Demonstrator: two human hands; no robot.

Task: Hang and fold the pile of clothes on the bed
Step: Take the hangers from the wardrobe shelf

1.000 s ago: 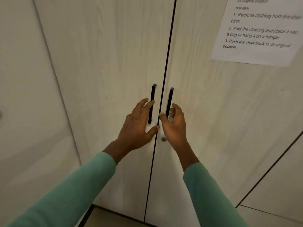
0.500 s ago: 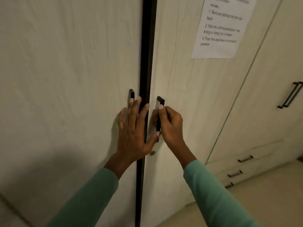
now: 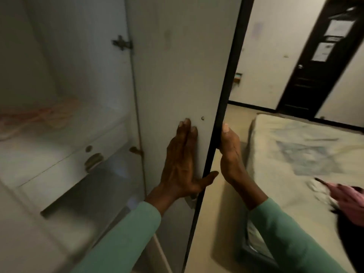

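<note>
The wardrobe door stands swung open, its inner face towards me. My left hand lies flat on that inner face with straight fingers, the thumb hooked past the dark door edge. My right hand holds the door from the outer side; its thumb runs up the edge and its fingers are hidden behind the panel. A pile of clothes, pink, black and white, lies on the bed at the lower right, apart from both hands.
Inside the wardrobe, blurred pink and pale hangers lie on a shelf above a white drawer. A dark room door stands in the far wall behind the bed. Beige floor runs between wardrobe and bed.
The wardrobe doors were closed with both hands at the handles. The door has since swung wide open and my view has turned right, bringing the wardrobe interior, the bed and the clothes into sight.
</note>
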